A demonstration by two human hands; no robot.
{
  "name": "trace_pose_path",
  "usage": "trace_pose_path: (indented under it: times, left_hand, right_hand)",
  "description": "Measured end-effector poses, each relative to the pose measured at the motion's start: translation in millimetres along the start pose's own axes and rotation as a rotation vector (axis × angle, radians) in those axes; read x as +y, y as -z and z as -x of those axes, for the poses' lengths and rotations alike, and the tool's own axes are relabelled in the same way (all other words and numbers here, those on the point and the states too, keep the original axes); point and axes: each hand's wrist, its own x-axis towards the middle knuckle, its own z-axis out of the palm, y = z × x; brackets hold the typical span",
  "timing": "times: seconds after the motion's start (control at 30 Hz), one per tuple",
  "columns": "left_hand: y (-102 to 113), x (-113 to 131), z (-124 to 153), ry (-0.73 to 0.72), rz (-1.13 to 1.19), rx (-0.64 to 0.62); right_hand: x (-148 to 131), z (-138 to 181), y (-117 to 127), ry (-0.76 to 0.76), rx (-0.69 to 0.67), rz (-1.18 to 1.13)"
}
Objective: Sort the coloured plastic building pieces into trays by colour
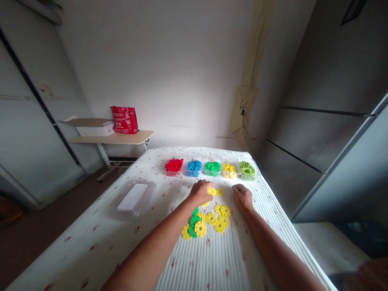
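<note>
The left hand (pixel 201 193) sits just below the centre of the frame, its fingers pinched on a yellow disc (pixel 211 190) with a notched edge, held at the fingertips just above the striped cover (pixel 212 262). A second yellow disc (pixel 218 192) lies on the cover just to the right of the held one. The right hand (pixel 242 197) rests knuckles up on the cover to the right of centre, well apart from the left hand; its fingers are curled under, and whether it grips anything cannot be determined. Below and between the two hands lies a loose pile of discs (pixel 209 220), mostly yellow with several green ones on its left side, some overlapping. Above the hands, across the far edge of the cover, five clear tubs stand in a row from left to right: the red tub (pixel 173 166), the blue tub (pixel 193 167), the green tub (pixel 212 167), the yellow tub (pixel 229 170) and the lime tub (pixel 247 169), each holding pieces of that colour. A clear tray (pixel 133 197) with a white insert lies on the cover at centre left. In the upper left of the frame a side table (pixel 121 138) carries a red bag (pixel 124 119) and a white box (pixel 95 130).
</note>
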Motion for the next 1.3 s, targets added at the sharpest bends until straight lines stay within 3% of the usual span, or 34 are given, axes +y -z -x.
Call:
trace_pose_path:
  times: [0.27,0.37,0.5,0.7,0.87,0.97,1.07,1.3]
  left_hand:
    - [4.1,48.0,-108.9,0.052,0.079,0.181]
    - [-1.5,53.5,-120.4,0.071,0.087,0.222]
    - [-3.0,28.4,-87.1,0.081,0.072,0.199]
    - [15.3,-34.6,7.9,0.130,0.017,0.150]
    - [24.8,-72.1,70.7,0.172,-0.028,0.144]
    - [23.2,-83.4,88.0,0.155,-0.031,0.180]
    - [18.9,-88.4,92.6,0.128,-0.023,0.221]
    - [11.8,-95.1,92.3,0.082,0.001,0.270]
  right_hand:
    - [6.9,-3.6,4.0,-0.115,0.087,-0.143]
    - [6.1,-2.9,4.3,-0.102,0.088,-0.165]
    - [8.7,-2.5,1.2,-0.049,0.052,-0.184]
    - [10.2,-0.3,-9.7,0.114,-0.104,-0.139]
    - [-10.3,-1.8,-17.7,0.264,-0.291,0.204]
    - [-25.1,-5.7,-23.2,0.289,-0.373,0.377]
    - [-36.1,-11.1,-28.2,0.300,-0.431,0.400]
    - [-58.7,-5.2,-32.9,0.394,-0.545,0.255]
